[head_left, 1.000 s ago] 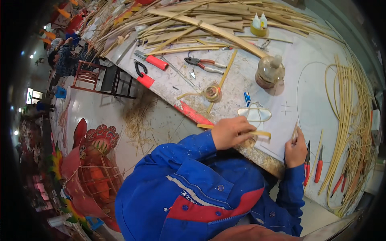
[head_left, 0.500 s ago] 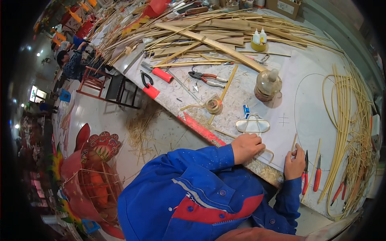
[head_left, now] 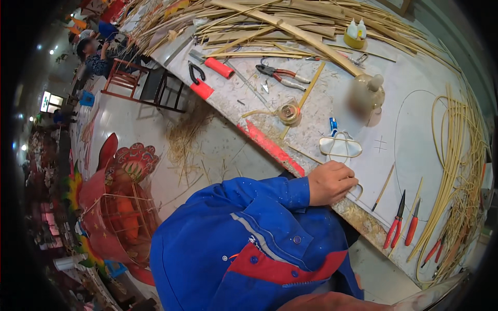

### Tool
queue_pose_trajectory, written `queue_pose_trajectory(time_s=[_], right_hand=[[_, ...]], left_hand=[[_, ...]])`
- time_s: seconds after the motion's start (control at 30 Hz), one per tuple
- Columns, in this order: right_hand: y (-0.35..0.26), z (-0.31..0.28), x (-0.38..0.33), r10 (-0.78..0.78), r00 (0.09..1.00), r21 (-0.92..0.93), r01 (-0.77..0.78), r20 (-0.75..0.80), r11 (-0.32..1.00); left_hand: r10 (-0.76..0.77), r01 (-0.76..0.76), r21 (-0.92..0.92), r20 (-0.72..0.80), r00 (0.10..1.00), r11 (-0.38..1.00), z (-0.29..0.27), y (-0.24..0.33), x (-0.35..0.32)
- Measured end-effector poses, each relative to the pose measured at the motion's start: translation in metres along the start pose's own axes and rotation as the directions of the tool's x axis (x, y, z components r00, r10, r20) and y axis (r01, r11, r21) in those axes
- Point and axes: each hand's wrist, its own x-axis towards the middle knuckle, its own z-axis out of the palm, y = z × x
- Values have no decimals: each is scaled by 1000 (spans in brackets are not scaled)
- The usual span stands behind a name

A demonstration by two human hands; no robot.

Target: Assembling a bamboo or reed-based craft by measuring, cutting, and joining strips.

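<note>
My left hand (head_left: 332, 183) rests at the table's near edge. Its fingers are closed round a thin bamboo strip (head_left: 360, 192), whose curved end sticks out beyond the fingertips. My right hand is out of sight. Just past the left hand lies a white oval piece (head_left: 340, 146) with a thin loop on it, beside a blue lighter (head_left: 333, 124). To the right is a slim stick with a dark tip (head_left: 384, 186). Long-nose pliers with red handles (head_left: 396, 224) and a pointed red-handled tool (head_left: 413, 223) lie near the right part of the edge.
A glass jar with a knobbed top (head_left: 374, 93) stands farther back, with a tape roll (head_left: 289, 112) and pliers (head_left: 282, 76) to its left. Bamboo strips (head_left: 306, 31) pile up behind; coiled ones (head_left: 451, 155) lie right. A red figure frame (head_left: 119, 207) stands on the floor, left.
My right hand has left the stick and dropped out of view, leaving the stick on the table. The view has shifted a little. My left hand keeps its hold at the edge.
</note>
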Motion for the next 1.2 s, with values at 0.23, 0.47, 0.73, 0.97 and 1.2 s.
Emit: queue_pose_trajectory(time_s=[0.23,0.47,0.73,0.97,1.2], right_hand=[[-23,-2,98,-50,977,-23,56,205,998],[-130,-12,161,-52,938,-8,58,344,998],[-158,-22,109,90,916,105,-141,390,984],[-135,-13,-20,255,908,352,-370,333,860],[-99,17,20,594,788,438,-482,-162,759]], left_hand=[[69,-85,-215,-82,994,973,14,28,6],[429,-195,-458,488,760,867,43,96,9],[678,-103,-722,577,456,684,76,133,-10],[505,9,-632,627,593,775,10,121,6],[54,447,-390,799,598,805,-62,71,-11]])
